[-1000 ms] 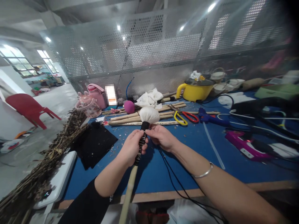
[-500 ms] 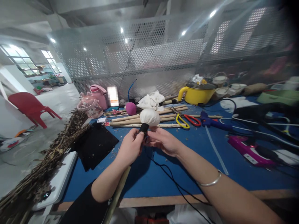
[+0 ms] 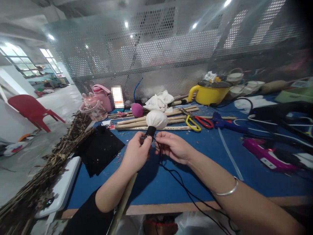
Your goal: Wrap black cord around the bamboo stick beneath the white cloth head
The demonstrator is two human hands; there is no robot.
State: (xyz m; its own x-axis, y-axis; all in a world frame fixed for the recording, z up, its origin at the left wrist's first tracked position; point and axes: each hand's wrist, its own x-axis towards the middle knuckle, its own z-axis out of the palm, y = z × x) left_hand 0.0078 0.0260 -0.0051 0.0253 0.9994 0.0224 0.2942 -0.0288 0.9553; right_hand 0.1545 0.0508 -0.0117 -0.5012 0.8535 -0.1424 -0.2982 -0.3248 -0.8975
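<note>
A stick runs up from the table's front edge to a round white cloth head. Black wrapping covers the neck just below that head. My left hand is closed around the stick at the wrapping, thumb on top. Just to the right, my right hand pinches a black cord that leads from the wrapping. The cord's loose length trails over the front edge of the blue table.
Scissors, wooden sticks and a purple ball lie behind my hands. Black cloth and dried stalks are at left. A yellow pot, glue gun and magenta power strip stand right.
My right hand has moved slightly away from the wrapping to the right, and the cord now shows between it and the neck. The view has shifted a little.
</note>
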